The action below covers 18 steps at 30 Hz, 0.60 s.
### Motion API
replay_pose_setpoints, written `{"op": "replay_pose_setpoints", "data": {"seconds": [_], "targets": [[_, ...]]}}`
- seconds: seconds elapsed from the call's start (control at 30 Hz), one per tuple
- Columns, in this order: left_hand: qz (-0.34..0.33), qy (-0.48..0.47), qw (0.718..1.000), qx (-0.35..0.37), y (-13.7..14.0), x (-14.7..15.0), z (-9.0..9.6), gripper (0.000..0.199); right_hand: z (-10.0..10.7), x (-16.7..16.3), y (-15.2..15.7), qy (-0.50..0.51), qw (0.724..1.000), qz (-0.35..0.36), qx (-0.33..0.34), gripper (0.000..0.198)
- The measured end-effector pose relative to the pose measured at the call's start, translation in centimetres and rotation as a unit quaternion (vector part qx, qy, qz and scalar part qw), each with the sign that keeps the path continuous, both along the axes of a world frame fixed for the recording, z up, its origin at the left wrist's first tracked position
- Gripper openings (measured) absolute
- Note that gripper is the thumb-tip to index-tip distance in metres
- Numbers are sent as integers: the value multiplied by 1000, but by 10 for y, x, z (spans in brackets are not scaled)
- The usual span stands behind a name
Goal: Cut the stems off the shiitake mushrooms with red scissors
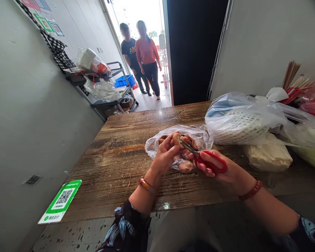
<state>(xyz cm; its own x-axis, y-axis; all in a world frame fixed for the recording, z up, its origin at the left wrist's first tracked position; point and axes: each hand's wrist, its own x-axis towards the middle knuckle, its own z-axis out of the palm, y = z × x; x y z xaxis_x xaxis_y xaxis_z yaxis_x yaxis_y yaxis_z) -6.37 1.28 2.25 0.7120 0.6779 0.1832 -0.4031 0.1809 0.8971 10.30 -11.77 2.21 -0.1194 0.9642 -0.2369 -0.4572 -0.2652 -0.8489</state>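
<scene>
My left hand (165, 154) is closed on a brown mushroom (177, 140), holding it up over a clear plastic bag (152, 145). In my right hand (220, 168) are red-handled scissors (214, 161), their blades pointing left and touching the mushroom. Whether the blades are parted at the tip is too small to tell. More mushrooms (186, 166) lie in the bag below both hands, partly hidden by my fingers.
A wooden table (115, 168) carries a QR-code card (60, 202) at the left. Bagged produce (241, 120) and a pale wrapped bundle (269, 154) lie right, with skewers (291, 75) behind. A cart (99, 103) stands beyond; two people (148, 52) are in the doorway.
</scene>
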Motion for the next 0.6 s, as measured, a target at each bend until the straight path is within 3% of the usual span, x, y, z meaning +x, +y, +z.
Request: {"op": "replay_pose_setpoints", "data": {"seconds": [0.13,0.23,0.33,0.43,0.5,0.6], "targets": [[-2,10,1000,1,0,-1,1,58,-2,-5,-2,-7,1000,-15,21,55],[-1,17,1000,9,-1,-1,2,59,5,-6,-3,-179,981,-36,63,56],[-4,2,1000,17,-3,0,3,64,18,-4,-6,-420,895,-69,134,48],[11,-24,999,32,-3,1,4,64,30,-3,-11,-572,798,-82,170,37],[26,-30,998,49,-3,2,4,63,34,-3,-13,-611,768,-79,172,34],[43,-29,996,75,-3,4,2,62,36,-4,-13,-624,758,-77,173,32]]}}
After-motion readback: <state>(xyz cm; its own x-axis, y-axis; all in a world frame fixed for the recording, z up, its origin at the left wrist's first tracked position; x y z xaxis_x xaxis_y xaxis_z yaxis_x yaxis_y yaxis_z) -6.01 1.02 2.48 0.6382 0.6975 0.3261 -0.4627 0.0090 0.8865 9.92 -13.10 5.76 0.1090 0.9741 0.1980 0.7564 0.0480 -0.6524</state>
